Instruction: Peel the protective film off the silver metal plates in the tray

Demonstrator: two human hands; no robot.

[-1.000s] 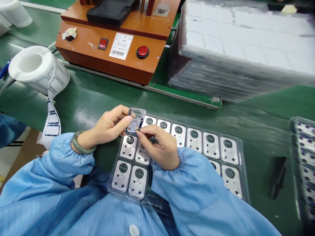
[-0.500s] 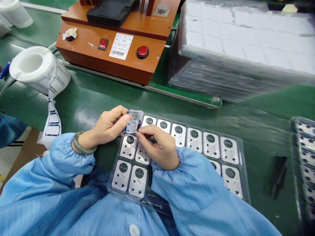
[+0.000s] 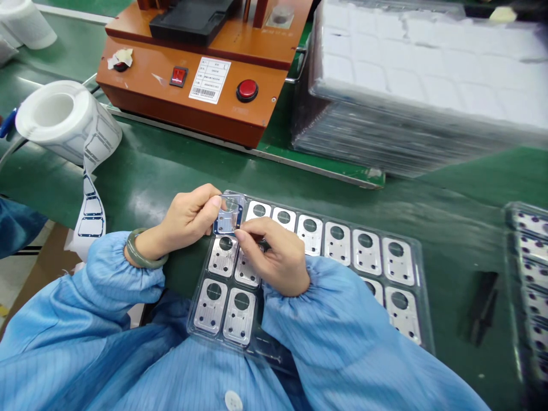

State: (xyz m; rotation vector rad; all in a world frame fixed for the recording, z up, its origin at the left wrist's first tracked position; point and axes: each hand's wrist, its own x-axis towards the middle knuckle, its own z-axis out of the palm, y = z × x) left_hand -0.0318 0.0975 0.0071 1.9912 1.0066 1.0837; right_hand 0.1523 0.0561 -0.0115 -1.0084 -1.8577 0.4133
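Note:
A thin dark blue adhesive frame (image 3: 217,226) lies over a silvery metal plate (image 3: 226,220) at the top-left corner of a clear plastic tray (image 3: 422,302). My left hand (image 3: 193,216) is closed, thumb and forefinger pinching the frame's upper left side. At its lower right corner my right hand (image 3: 276,251) pinches the same frame between thumb and fingertip. Clear film seems to go with the frame, but its edges are hard to make out. Several more metal plates (image 3: 310,233), each with a round hole, sit in the tray's pockets; my right hand and sleeve hide some.
A roll of frame stickers (image 3: 64,123) stands at left, its strip hanging down. Behind is an orange machine (image 3: 180,105) with red buttons. Stacked clear trays (image 3: 363,125) rise at back right. Black tweezers (image 3: 484,308) and another filled tray (image 3: 533,268) lie at right.
The dark blue frame has come down flatter over the plate, its left and right sides now showing along the plate's edges. Both hands keep their pinch and have barely moved.

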